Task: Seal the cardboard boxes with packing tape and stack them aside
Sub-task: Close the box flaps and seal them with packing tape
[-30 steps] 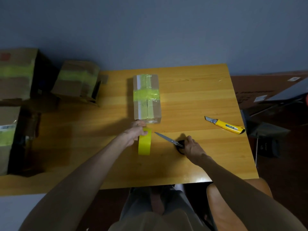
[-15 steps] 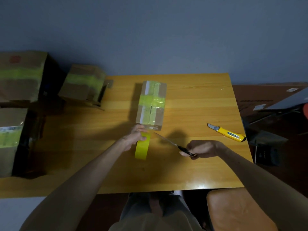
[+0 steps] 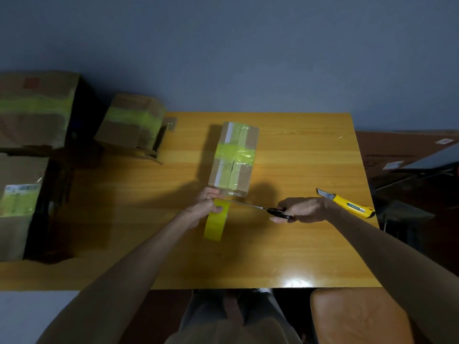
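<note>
Gripping a yellow tape roll [image 3: 215, 223] in the left hand [image 3: 205, 207], fingers curled over its top edge, just nearer than the cardboard box [image 3: 233, 157]. Clasping black-handled scissors [image 3: 264, 208] in the right hand [image 3: 306, 209], off to the near right of the box, fingers wrapped round the handles, blade tips reaching the tape at the box's near end. Cannot tell whether the blades are parted. Lying lengthwise at mid-table [image 3: 298, 244], the box itself, banded in yellow-green tape along its top and across its middle. Lying right of the box, a yellow utility knife [image 3: 349, 205]. Sitting left of the box, three more taped boxes [image 3: 131, 122].
</note>
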